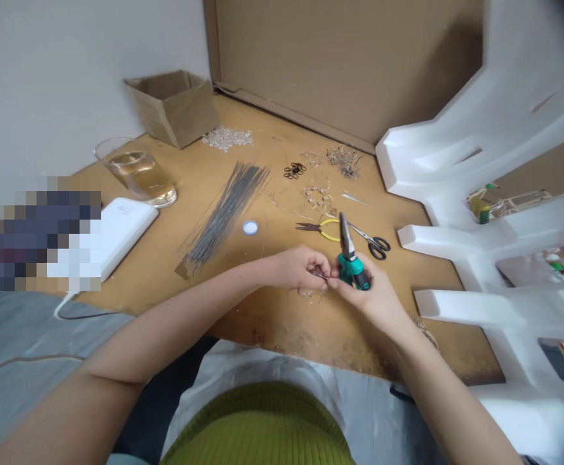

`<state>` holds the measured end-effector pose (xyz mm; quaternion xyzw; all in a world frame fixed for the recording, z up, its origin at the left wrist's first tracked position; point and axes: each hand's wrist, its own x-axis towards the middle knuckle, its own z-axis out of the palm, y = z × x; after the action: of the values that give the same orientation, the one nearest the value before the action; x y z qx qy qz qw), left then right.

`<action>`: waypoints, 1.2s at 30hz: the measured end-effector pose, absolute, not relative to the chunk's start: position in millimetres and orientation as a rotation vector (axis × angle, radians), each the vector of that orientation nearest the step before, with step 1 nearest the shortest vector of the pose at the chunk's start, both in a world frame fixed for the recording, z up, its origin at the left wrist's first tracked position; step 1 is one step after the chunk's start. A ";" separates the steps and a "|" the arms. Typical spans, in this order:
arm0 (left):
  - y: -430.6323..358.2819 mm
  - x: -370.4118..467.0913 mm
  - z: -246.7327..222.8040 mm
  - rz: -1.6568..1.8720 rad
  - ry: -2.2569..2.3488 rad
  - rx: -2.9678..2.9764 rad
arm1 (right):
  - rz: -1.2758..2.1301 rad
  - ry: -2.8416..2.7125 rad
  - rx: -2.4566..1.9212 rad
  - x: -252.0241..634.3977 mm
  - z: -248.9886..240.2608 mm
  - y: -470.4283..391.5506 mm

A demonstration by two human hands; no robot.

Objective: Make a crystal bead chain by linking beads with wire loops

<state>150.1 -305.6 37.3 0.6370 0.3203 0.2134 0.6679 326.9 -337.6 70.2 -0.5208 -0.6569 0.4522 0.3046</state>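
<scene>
My right hand [373, 300] is closed around pliers [348, 258] with green and black handles. Their metal jaws point up and away from me. Its thumb and finger also meet at a thin wire piece [321, 276], right beside my left hand [294, 267]. That left hand is curled closed on the same wire piece, whose full shape my fingers hide. Small clear beads [307, 294] show just below the fingers. Beyond my hands lie yellow-handled pliers [327, 229] and black-handled scissors [377, 247]. A ring of wire and clear beads [317, 197] rests farther back.
A bundle of grey wires [230, 213] lies left of centre, near a small white round lid-like disc [250, 227]. Farther left stand a glass of amber liquid [141, 174] and a white power bank [129, 226]. A cardboard box [172, 110], clear beads [227, 137] and white foam [402, 161] border the table.
</scene>
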 end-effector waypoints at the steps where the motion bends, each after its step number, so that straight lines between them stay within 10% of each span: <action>1: -305.2 150.8 35.0 0.467 0.716 1.419 | 1.160 -1.781 -1.375 325.1 68.6 -337.5; 16: -309.4 148.6 33.8 1.485 1.260 2.338 | 1.276 -1.134 -1.196 322.2 43.2 -320.8; 36: -306.6 166.3 17.4 1.049 1.102 2.134 | 1.398 -1.221 -1.009 331.7 25.8 -319.5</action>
<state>166.3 -306.6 17.4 0.7867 0.4063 0.3869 0.2576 331.7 -319.5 25.8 -0.4157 -0.5032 0.5760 0.4922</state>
